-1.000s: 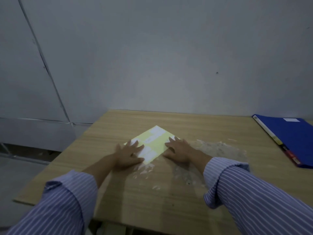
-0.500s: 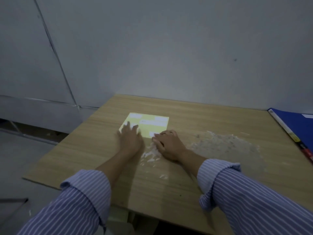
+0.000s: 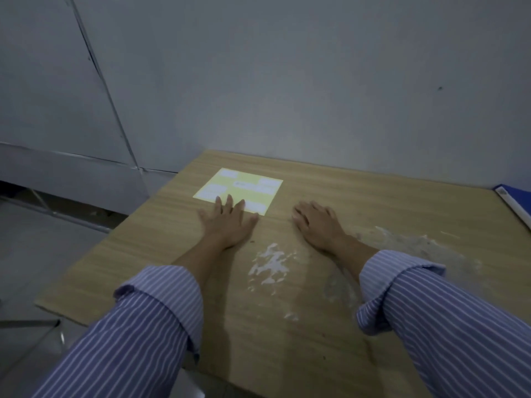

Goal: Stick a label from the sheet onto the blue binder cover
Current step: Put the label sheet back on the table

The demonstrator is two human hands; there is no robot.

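Label sheet (image 3: 240, 188) lies flat on counter (image 3: 161, 254), far-left part. My L hand (image 3: 228, 222) is flat, fingertips on sheet's near edge, gripping nothing. R hand (image 3: 317, 224) is just right of sheet, fingers curled on wood; can't tell if anything's pinched. Blue binder (image 3: 517, 201) is far right of sheet. Labels look thin, floppy, so I'd peel from a corner w/ a nail.
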